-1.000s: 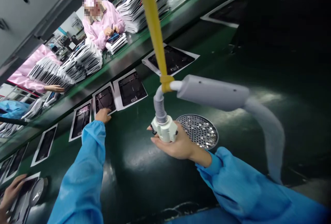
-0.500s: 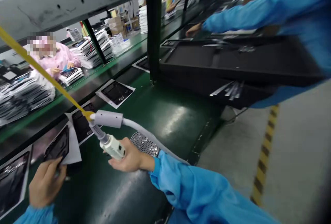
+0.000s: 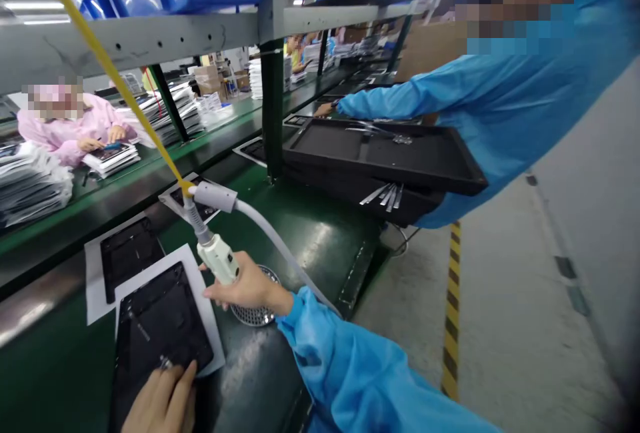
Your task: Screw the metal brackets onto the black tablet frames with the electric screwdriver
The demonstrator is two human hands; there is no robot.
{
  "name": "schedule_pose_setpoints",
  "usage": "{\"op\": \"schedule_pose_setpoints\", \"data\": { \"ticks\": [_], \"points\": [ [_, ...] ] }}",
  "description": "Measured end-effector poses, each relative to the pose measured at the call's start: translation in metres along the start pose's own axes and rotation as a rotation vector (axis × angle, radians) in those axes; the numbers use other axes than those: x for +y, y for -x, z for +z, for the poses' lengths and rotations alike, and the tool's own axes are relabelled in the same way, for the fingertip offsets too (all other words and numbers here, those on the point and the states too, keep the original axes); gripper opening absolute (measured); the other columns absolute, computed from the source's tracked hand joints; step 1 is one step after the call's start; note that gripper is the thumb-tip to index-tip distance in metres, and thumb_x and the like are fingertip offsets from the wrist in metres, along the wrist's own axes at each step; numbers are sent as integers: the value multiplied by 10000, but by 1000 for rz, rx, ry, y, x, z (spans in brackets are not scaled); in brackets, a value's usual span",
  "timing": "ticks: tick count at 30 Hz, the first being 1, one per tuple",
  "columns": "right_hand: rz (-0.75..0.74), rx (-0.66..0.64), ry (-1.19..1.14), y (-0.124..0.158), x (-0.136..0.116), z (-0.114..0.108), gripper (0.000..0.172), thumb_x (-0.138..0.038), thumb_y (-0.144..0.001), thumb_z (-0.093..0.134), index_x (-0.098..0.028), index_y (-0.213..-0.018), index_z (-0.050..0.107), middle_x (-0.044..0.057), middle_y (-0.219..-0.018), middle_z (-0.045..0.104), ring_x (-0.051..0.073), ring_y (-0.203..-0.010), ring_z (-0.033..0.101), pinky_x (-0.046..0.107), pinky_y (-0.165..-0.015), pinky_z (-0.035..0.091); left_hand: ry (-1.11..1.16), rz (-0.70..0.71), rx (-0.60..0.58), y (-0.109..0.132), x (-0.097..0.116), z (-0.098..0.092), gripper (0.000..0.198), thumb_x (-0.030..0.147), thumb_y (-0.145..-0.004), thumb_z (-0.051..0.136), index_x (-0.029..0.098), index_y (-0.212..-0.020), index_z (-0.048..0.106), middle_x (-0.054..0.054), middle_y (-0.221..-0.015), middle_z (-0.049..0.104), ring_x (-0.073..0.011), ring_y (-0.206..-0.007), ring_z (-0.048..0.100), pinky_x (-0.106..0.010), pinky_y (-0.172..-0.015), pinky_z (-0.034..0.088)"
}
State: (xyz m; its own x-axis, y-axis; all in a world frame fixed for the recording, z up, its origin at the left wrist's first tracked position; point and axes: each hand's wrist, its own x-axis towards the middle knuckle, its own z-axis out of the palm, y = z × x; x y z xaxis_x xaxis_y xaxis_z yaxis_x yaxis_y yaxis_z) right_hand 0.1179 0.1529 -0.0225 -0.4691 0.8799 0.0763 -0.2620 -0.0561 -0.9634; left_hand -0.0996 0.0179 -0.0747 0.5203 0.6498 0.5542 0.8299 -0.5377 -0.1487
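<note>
The left hand (image 3: 159,403) had come down onto a black panel (image 3: 160,333) lying on a white sheet (image 3: 203,333), its fingers open across the panel's lower edge, while the right hand (image 3: 247,289) stayed curled around a white nozzle (image 3: 219,259) on a grey hose (image 3: 283,253), above a round perforated plate (image 3: 255,316).

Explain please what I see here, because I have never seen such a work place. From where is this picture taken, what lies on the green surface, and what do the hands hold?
This picture comes from a camera worn on a person's head, looking down at their own hands. The right hand holds a white handheld tool with a grey hose, hanging from a yellow cord. The left hand rests on a dark flat panel, which lies on a white sheet on a green workbench. Nearby is a round perforated metal disc. A co-worker's blue sleeve reaches past a black tray.
</note>
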Motion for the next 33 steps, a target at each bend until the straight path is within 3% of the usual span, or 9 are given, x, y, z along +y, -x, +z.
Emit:
{"op": "schedule_pose_setpoints", "data": {
  "ticks": [3, 6, 9, 12, 17, 22, 27, 33],
  "points": [
    [-30, 92, 123, 7, -3, -14, 348, -320, -568, 823, -128, -784, 629, -63, -499, 556, 71, -399, 506, 198, -399, 432, 122, -134, -91, -7, 19, 5, 235, 177, -893, 527, 200, -1069, 681, -79, -882, 676, -203, -763, 645, -318, -665, 563],
    [-80, 205, 167, 10, -2, -29, 294, -302, -608, 786, -131, -791, 633, -48, -463, 564, 92, -365, 508, 224, -386, 435, 266, -227, -171, -7, 26, 7, 213, 298, -921, 552, 163, -1018, 685, -86, -889, 665, -195, -812, 623, -317, -705, 557],
    [-202, 296, 138, 7, 2, -37, 224, -247, -617, 770, -166, -753, 610, -52, -439, 551, 109, -363, 518, 249, -393, 451, 313, -247, -183, -3, 24, 10, 203, 233, -944, 508, 168, -969, 698, -71, -848, 654, -174, -794, 593, -299, -697, 528],
    [-305, 314, 92, 3, 5, -35, 181, -192, -622, 739, -197, -730, 593, -69, -434, 533, 108, -352, 510, 258, -393, 447, 329, -227, -185, -4, 22, 16, 208, 183, -941, 494, 159, -941, 700, -70, -830, 652, -174, -783, 572, -296, -688, 506],
    [-333, 338, 131, -5, 14, -25, 174, -182, -633, 709, -210, -771, 608, -76, -444, 532, 111, -348, 504, 264, -379, 425, 296, -303, -210, -14, 22, 27, 227, 227, -951, 484, 169, -948, 704, -78, -846, 649, -187, -797, 576, -311, -702, 505],
    [-331, 313, 180, -4, 20, -24, 201, -174, -652, 701, -202, -832, 615, -72, -456, 544, 125, -360, 514, 287, -403, 447, 356, -306, -359, -17, 20, 12, 240, 272, -914, 531, 159, -1057, 687, -91, -949, 653, -203, -871, 608, -331, -770, 539],
    [-326, 316, 219, 0, 19, -28, 188, -167, -657, 699, -202, -826, 621, -73, -456, 548, 127, -364, 521, 291, -407, 453, 463, -300, -451, -10, 18, -4, 300, 110, -884, 451, 167, -1042, 699, -80, -952, 668, -188, -874, 633, -306, -780, 551],
    [-287, 304, 220, -2, 25, -30, 187, -161, -656, 702, -192, -822, 622, -61, -455, 549, 126, -361, 515, 289, -409, 451, 456, -326, -526, -8, 15, -7, 451, -17, -798, 413, 196, -1071, 702, -76, -1013, 673, -194, -920, 635, -318, -808, 554]
  ]
}}
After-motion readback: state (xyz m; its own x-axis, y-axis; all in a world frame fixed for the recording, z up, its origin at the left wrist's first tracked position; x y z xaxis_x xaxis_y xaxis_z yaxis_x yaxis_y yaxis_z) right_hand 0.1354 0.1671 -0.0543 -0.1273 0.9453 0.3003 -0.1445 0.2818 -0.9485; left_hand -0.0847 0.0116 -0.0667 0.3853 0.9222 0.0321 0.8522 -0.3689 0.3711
